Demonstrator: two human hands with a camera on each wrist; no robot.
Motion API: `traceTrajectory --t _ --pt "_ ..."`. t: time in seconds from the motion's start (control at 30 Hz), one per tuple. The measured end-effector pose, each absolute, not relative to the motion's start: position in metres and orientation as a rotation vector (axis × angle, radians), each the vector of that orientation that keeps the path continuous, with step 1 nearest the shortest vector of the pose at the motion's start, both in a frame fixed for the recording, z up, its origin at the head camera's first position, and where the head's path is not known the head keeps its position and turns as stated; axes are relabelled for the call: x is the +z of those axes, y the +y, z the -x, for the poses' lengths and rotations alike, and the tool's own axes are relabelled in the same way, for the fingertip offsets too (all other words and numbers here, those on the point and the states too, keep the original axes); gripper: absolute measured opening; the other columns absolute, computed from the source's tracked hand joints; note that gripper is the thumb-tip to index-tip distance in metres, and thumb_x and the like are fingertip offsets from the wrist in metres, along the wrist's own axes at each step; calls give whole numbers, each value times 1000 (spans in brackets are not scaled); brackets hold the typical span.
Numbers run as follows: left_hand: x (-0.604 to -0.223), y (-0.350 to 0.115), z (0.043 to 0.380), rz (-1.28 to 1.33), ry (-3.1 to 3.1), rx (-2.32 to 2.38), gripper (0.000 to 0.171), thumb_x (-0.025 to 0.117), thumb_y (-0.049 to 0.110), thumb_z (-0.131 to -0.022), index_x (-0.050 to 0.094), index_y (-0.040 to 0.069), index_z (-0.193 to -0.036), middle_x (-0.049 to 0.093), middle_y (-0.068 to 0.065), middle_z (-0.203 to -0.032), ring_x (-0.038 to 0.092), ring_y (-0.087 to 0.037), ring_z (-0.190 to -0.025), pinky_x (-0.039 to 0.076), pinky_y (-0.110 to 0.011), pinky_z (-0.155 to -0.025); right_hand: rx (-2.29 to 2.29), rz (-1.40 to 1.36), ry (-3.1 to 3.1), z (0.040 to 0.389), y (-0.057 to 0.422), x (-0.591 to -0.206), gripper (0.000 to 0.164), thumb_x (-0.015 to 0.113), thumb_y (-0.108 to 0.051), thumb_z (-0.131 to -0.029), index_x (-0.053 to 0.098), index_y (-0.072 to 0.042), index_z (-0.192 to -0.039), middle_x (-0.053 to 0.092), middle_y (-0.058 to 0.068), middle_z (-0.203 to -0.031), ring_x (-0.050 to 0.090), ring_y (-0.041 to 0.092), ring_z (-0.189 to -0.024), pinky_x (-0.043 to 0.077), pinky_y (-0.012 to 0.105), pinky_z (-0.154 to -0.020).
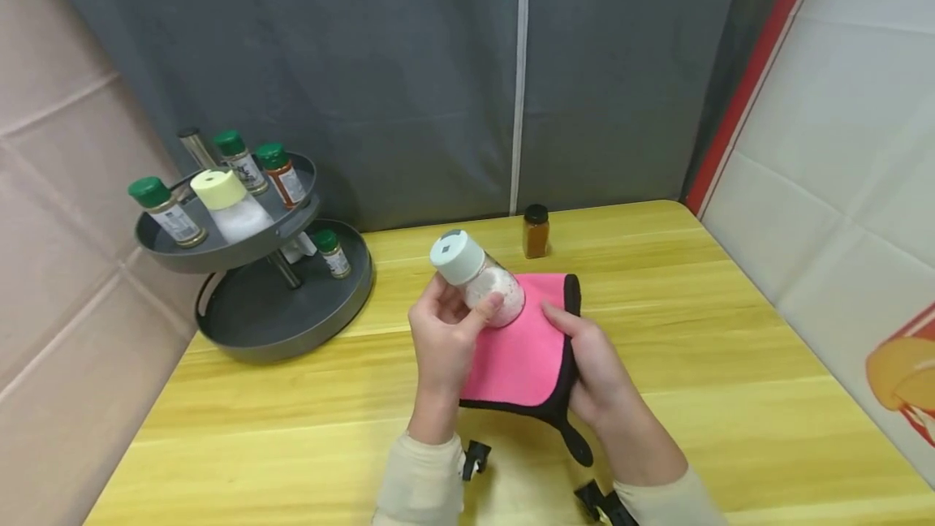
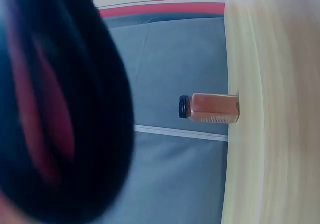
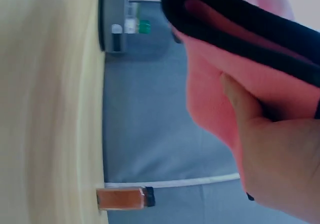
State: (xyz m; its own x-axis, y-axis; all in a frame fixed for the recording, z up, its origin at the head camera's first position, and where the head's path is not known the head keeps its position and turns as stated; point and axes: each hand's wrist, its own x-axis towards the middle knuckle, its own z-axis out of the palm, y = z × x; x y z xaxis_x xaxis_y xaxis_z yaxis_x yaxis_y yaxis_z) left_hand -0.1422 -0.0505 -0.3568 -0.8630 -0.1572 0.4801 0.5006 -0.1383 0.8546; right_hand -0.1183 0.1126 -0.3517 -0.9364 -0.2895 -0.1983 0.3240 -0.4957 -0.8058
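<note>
A clear bottle with a white cap [image 1: 457, 256] and white contents is tilted in my left hand [image 1: 444, 339], its fingers and thumb around the lower body. My right hand [image 1: 602, 372] grips the black-edged side of a pink cloth [image 1: 514, 364], thumb on top. The bottle's base is against or just over the cloth; I cannot tell which. In the right wrist view the cloth [image 3: 215, 93] appears folded, pinched by the right hand [image 3: 280, 159]. The cloth's dark edge [image 2: 100, 134] blurs across the left wrist view, where the left hand is mostly hidden.
A two-tier dark grey rack [image 1: 285, 339] stands at the left, holding several green-capped spice jars and a yellow-capped shaker [image 1: 232, 205]. A black-capped jar of reddish-brown spice [image 1: 536, 232] stands at the back of the wooden table [image 1: 730, 380], before a grey curtain [image 1: 409, 88].
</note>
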Motion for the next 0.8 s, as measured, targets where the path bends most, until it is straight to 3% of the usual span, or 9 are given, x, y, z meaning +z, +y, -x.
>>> traceTrajectory --t 0.17,0.4,0.67,0.8 --pt "-356 -50 141 392 -1697 -2061 50 82 3 -82 63 2 -129 69 -13 -122 69 -29 -107 56 -37 -93 -2586 -114 1242 120 123 -346 46 43 -35 -109 32 -15 -148 52 5 -143 56 16 -128 48 36 -105" --pt "-354 -44 138 381 -1584 -2102 51 82 5 -83 62 0 -130 67 -14 -124 67 -31 -108 55 -39 -96 -2581 42 1197 119 109 -352 47 36 -34 -110 31 -18 -154 44 3 -154 46 18 -140 41 37 -112" --pt "-353 -52 145 350 -1536 -2076 46 81 2 -83 64 -2 -126 69 -18 -119 68 -30 -102 55 -36 -94 -2488 15 1246 112 122 -344 48 45 -37 -108 32 -14 -147 58 4 -137 60 17 -124 49 37 -103" --pt "-353 -53 142 343 -1529 -2095 47 82 3 -82 63 -3 -125 69 -18 -118 67 -29 -100 56 -34 -91 -2535 -1 1218 115 131 -337 53 48 -41 -107 29 -17 -149 56 4 -139 60 17 -123 51 38 -102"
